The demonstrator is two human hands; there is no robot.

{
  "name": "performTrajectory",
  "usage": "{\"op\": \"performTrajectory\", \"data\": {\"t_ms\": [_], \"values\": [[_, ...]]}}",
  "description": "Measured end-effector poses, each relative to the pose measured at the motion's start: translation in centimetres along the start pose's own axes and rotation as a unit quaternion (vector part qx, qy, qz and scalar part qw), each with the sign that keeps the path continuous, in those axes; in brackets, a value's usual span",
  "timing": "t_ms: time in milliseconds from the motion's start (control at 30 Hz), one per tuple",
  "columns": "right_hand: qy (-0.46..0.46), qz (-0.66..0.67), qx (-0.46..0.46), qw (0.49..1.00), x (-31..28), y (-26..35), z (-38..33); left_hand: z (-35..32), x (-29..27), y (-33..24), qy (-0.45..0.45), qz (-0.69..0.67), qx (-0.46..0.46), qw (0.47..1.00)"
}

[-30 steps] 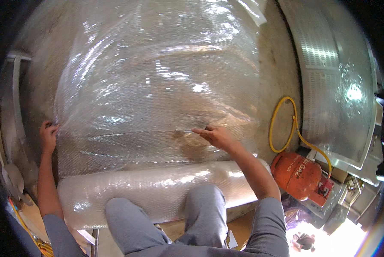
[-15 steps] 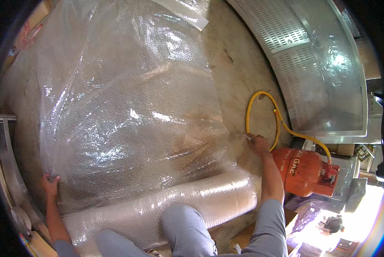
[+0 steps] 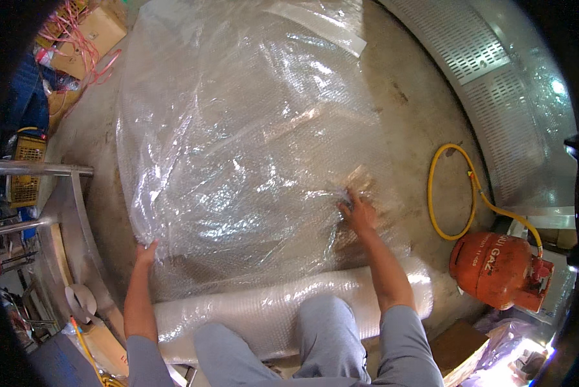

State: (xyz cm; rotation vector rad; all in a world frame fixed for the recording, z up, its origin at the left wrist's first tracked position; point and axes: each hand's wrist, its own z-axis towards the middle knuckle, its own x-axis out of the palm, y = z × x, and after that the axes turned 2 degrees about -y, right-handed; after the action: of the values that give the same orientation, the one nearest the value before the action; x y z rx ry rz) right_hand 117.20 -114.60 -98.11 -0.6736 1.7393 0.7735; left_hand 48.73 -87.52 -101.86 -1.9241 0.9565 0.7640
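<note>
A wide sheet of clear bubble wrap [image 3: 238,161] lies spread over the floor, running from a thick bubble wrap roll [image 3: 264,290] in front of my knees. My left hand [image 3: 146,253] is closed on the sheet's left edge, which bunches beside the fingers. Toward the right side, my right hand [image 3: 360,213] has bent fingers and thumb pinching the film, with creases gathering at the fingertips. Whether anything else is in that hand is hidden. Under the film near the right hand, a brownish flat patch shows through.
At right stand an orange gas cylinder [image 3: 493,271] with a looped yellow hose [image 3: 433,200], and a perforated metal panel [image 3: 496,109]. Metal framing [image 3: 41,169] and a yellow crate [image 3: 28,171] are at left. Cardboard boxes [image 3: 96,39] with pink string lie far left.
My right hand has moved from beside the sheet's right edge onto the film, where it now pinches it. My left hand stays at the left edge. The view has shifted left.
</note>
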Motion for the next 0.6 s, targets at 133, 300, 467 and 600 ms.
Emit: {"op": "performTrajectory", "data": {"t_ms": [133, 300, 467, 600], "values": [[0.046, 0.009, -0.015, 0.999, -1.1, 1.8, 3.9, 3.0, -6.4, -2.2, -0.037, -0.087, -0.055, 0.994], [0.073, 0.064, 0.053, 0.994, -2.7, 2.3, 4.0, 0.2, -17.3, -31.7, -0.025, -0.275, 0.159, 0.948], [-0.201, 0.232, 0.079, 0.949, -0.1, 1.2, -1.4, -5.5, -27.5, -46.3, -0.069, -0.361, 0.241, 0.898], [-0.175, 0.325, 0.343, 0.864, -1.0, -5.3, -10.5, -11.5, -36.5, -52.1, -0.158, -0.391, 0.294, 0.857]]}}
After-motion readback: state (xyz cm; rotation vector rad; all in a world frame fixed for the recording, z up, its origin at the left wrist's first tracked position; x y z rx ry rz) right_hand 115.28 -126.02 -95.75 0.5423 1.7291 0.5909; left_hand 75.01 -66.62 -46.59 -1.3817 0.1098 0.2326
